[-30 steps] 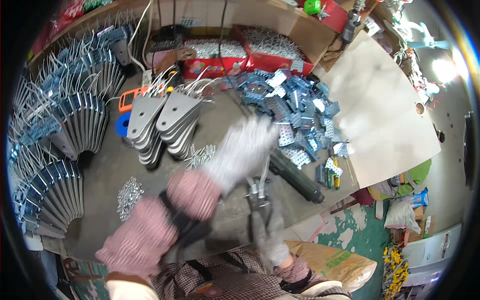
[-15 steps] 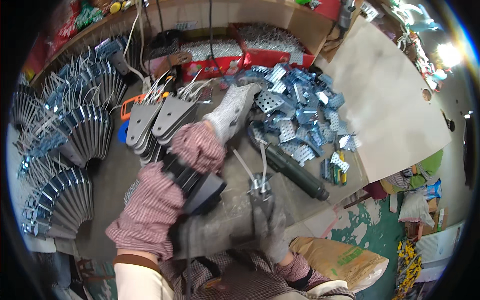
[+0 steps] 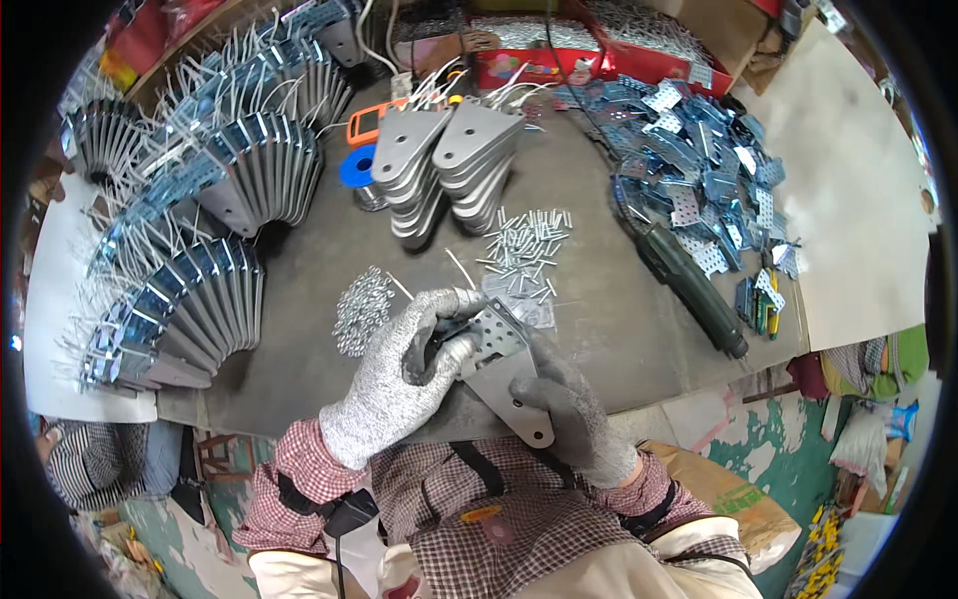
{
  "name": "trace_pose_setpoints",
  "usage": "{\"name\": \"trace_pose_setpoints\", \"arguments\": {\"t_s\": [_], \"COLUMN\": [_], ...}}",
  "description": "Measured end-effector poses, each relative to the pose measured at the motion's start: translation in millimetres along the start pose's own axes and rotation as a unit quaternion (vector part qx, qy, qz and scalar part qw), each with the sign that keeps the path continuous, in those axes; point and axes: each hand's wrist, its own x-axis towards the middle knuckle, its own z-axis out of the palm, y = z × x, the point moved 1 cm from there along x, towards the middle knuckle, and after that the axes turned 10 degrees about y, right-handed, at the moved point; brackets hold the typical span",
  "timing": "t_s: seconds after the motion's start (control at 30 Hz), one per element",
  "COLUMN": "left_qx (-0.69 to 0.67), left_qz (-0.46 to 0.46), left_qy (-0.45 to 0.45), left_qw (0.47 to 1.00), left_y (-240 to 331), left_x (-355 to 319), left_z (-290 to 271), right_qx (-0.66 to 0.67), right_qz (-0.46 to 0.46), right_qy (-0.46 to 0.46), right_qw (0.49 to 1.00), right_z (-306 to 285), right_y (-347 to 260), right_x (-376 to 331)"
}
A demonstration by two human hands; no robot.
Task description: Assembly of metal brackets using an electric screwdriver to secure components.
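Held aslant between both hands, over the near edge of the desk (image 3: 609, 324): a plate (image 3: 511, 392), flat grey metal, tapering to a rounded end with a dark hole, near the right hand. At the wide end, by the left fingertips, a bracket (image 3: 498, 334) of thin metal punched with round holes. Poking up beyond the left hand, two thin white wires (image 3: 458, 268).

Left hand (image 3: 414, 359), in a speckled knit glove: half curled, pinching the bracket's edge between thumb and forefinger. Right hand (image 3: 574, 404), in a darker grey glove: grasping the plate, thumb bent over its face, other fingers mostly hidden behind.

Just beyond the hands, a scatter of slim shiny pins (image 3: 529, 240) beside a crinkled clear bag (image 3: 537, 311). Beyond the left hand, a heap of small, bright, rounded bits (image 3: 362, 311). Farther out, stacks (image 3: 407, 150) of smooth grey plates, near a blue spool (image 3: 356, 168). Right of the hands, a dark cylindrical tool (image 3: 691, 292) and, past it, a jumble of glossy bluish brackets (image 3: 689, 165). Well left, fanned rows (image 3: 215, 314) of metal plates.
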Motion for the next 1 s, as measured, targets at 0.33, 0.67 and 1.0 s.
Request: {"name": "trace_pose_setpoints", "arguments": {"t_s": [0.33, 0.67, 1.0], "left_qx": [0.342, 0.180, 0.170], "left_qz": [0.218, 0.022, 0.059], "left_qy": [0.059, -0.005, 0.029], "left_qw": [0.912, 0.983, 0.983], "left_y": [-4.3, -32.2, -44.1], "left_x": [-0.2, -64.3, -69.1], "left_z": [2.6, 30.4, 38.9], "right_qx": [-0.020, -0.380, -0.644], "right_qz": [-0.006, -0.201, -0.250], "right_qy": [0.020, -0.032, 0.325], "right_qw": [1.000, 0.902, 0.646], "right_z": [0.9, -16.4, -178.5], "right_y": [14.2, 0.4, -76.2], "right_x": [-7.0, -16.8, -18.3]}}
